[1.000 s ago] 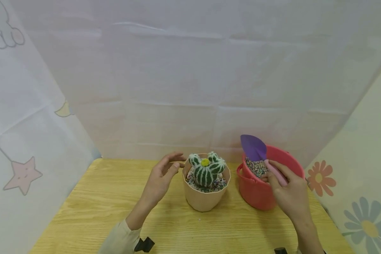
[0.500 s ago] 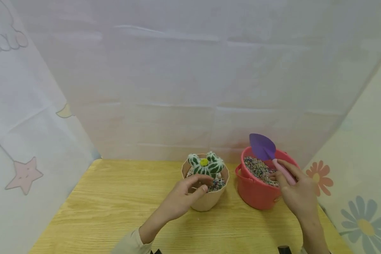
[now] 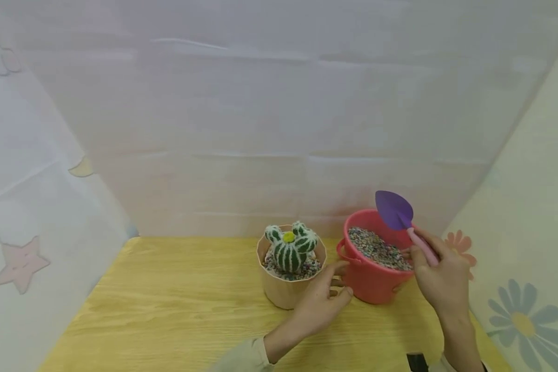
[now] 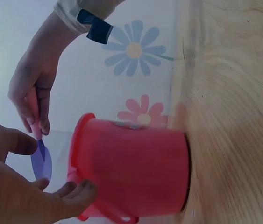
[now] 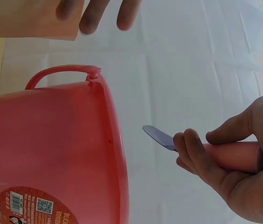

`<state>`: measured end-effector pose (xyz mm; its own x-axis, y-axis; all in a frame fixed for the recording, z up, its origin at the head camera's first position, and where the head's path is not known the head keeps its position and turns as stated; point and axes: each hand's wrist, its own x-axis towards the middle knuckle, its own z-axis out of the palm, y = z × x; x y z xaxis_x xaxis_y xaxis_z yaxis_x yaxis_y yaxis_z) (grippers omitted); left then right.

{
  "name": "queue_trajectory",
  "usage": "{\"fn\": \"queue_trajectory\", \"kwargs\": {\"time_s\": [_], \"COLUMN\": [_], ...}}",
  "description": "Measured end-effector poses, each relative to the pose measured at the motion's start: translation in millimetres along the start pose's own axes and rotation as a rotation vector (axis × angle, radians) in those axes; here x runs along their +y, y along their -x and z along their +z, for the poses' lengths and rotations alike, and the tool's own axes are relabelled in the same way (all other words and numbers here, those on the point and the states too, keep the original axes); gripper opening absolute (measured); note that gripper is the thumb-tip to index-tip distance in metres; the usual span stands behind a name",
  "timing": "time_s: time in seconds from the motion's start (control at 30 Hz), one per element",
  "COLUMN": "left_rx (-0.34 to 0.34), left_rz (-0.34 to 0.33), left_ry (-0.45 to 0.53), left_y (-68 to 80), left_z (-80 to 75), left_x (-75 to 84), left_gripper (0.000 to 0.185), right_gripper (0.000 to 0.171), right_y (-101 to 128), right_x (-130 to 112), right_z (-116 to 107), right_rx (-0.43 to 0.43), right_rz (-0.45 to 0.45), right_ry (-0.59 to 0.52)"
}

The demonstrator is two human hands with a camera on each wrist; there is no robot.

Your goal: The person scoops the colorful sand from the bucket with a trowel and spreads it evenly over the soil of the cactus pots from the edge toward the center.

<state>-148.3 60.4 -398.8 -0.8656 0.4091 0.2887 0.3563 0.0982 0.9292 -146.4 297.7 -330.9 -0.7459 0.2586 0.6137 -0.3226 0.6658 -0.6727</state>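
A beige pot (image 3: 283, 292) with a green striped cactus (image 3: 291, 248) and coloured pebbles stands mid-table. Right of it is a red bucket (image 3: 374, 281) full of pebbles (image 3: 376, 249). My left hand (image 3: 325, 299) reaches in front of the pot toward the bucket's left side, fingers relaxed and holding nothing; the left wrist view shows its fingertips (image 4: 82, 189) at the bucket (image 4: 131, 168). My right hand (image 3: 439, 279) grips the pink handle (image 5: 231, 156) of a small scoop with a purple blade (image 3: 393, 210), raised over the bucket's right rim (image 5: 115, 140).
The wooden table (image 3: 167, 310) is closed in by white cloth walls printed with a star (image 3: 18, 263) on the left and flowers (image 3: 523, 323) on the right. The bucket stands close to the right wall.
My left hand has moved right, from beside the pot's left rim across its front to the bucket. The right hand with the scoop has drifted right, over the bucket's right rim.
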Motion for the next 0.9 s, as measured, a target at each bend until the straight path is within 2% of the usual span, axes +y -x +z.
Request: {"fn": "queue_trajectory", "kwargs": {"time_s": [0.27,0.5,0.6,0.77,0.9], "left_rx": [0.120,0.287,0.340,0.369,0.379], "left_rz": [-0.046,-0.104,-0.145,-0.207,-0.181], "left_ry": [-0.109,0.082,0.097,0.117,0.129], "left_y": [-15.9,-35.9,-47.4,-62.2,-69.4], "left_z": [23.8,42.7,50.2,60.3,65.2], "left_x": [-0.8,-10.6,-15.2,-22.4,-26.2], "left_gripper": [0.062,0.075,0.074,0.083,0.089], "right_gripper": [0.036,0.034,0.033,0.032,0.031], "right_y": [-7,-7,-8,-8,-8], "right_x": [-3,-2,0,3,6], "right_z": [-4,-5,-6,-8,-9], "right_rx": [-0.074,-0.050,-0.025,0.020,0.035], "right_rz": [0.055,0.063,0.043,0.010,0.012], "right_ry": [-0.084,-0.013,-0.010,0.005,0.020]}}
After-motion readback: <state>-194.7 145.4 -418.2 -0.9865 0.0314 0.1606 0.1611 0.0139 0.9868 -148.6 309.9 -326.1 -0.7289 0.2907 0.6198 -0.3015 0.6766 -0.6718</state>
